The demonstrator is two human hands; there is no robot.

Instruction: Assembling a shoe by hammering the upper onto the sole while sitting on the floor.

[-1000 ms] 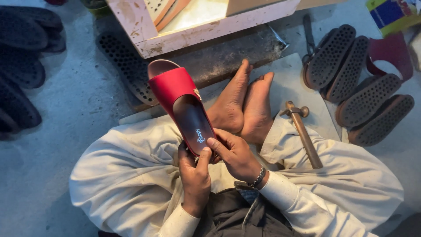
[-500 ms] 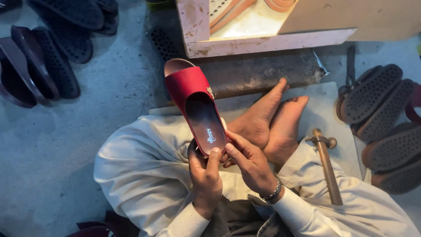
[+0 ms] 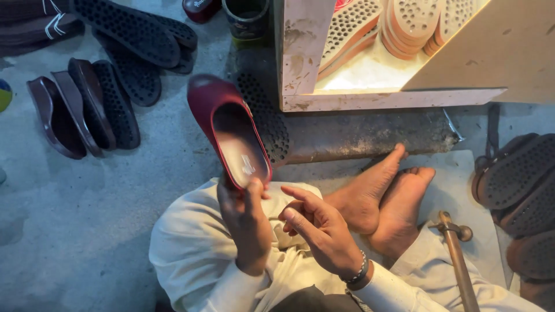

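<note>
A red slip-on sandal [image 3: 228, 130] with a dark insole is held up at its heel end by my left hand [image 3: 245, 222], toe pointing away over the floor. My right hand [image 3: 321, 228] is just right of the heel, fingers spread, apart from the sandal and holding nothing. Both hands hover over my lap in white clothing, with my crossed bare feet [image 3: 384, 199] to the right.
A hammer [image 3: 457, 254] lies beside my right knee. Dark studded soles [image 3: 113, 95] lie on the concrete floor at left and more [image 3: 514, 179] at right. A pale wooden box [image 3: 300, 58] with stacked insoles stands ahead, above a dark metal bar [image 3: 370, 136].
My left hand has lifted the sandal up and to the left. My right hand has let go of the heel and opened. The view has shifted.
</note>
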